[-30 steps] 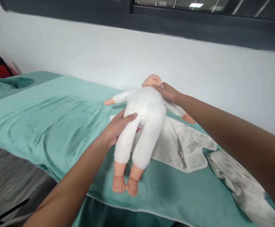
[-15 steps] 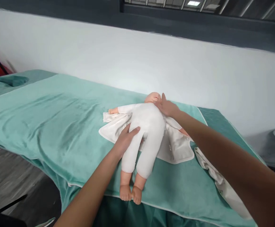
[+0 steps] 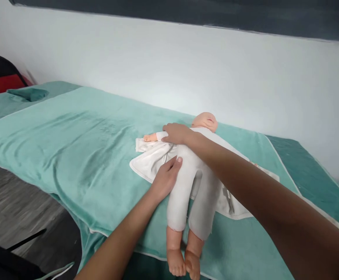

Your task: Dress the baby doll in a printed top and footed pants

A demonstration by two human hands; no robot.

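A baby doll (image 3: 179,202) with a white cloth body and bare plastic head, hands and feet lies on its back, feet towards me. Under it a white baby jacket (image 3: 146,165) is spread open, its left half wrinkled. My left hand (image 3: 167,178) grips the doll's hip at the left side, thumb on top, the other fingers partly hidden beside the body. Reaching across the doll's torso, my right hand (image 3: 177,133) is closed round its white-sleeved arm on the left. My right forearm hides much of the doll's right side.
The doll lies on a bed with a teal velvet cover (image 3: 99,124), against a white wall (image 3: 128,58). Another white cloth (image 3: 325,212) shows behind my right forearm. A red and black object (image 3: 4,83) stands at the far left.
My right hand has moved from beside the doll's head, leftward and down, to its arm on the left. My left hand stays at the hip. The view has tilted down.
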